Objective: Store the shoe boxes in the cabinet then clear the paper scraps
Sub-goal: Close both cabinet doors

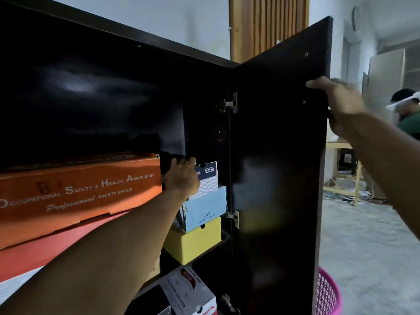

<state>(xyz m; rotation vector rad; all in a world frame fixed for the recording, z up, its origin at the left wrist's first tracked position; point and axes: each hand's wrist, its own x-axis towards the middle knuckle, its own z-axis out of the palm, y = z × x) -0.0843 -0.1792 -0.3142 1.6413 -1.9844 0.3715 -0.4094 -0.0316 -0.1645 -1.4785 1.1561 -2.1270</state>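
Left hand [183, 176]: fingers curled over the top edge of a navy-and-white patterned shoe box [208, 179], thumb side toward the orange box; grip closed on that upper edge. The box stands on end at the top of a stack in the right part of the cabinet's [113, 87] upper shelf. Directly beneath it sits a light blue shoe box [205, 209], and under that a yellow shoe box [193, 243] resting on the shelf board.

Right hand [338, 102]: fingers wrapped round the outer edge of the open cabinet door [277, 155], thumb on the inner face; firmly closed on the panel.

To the left of the stack, an orange safety-shoe box [77, 192] lies flat upon a red box [45, 248]. On the shelf below, a white-and-grey box [188, 292] is partly visible. A pink mesh basket [327, 294] stands on the floor just beyond the door.
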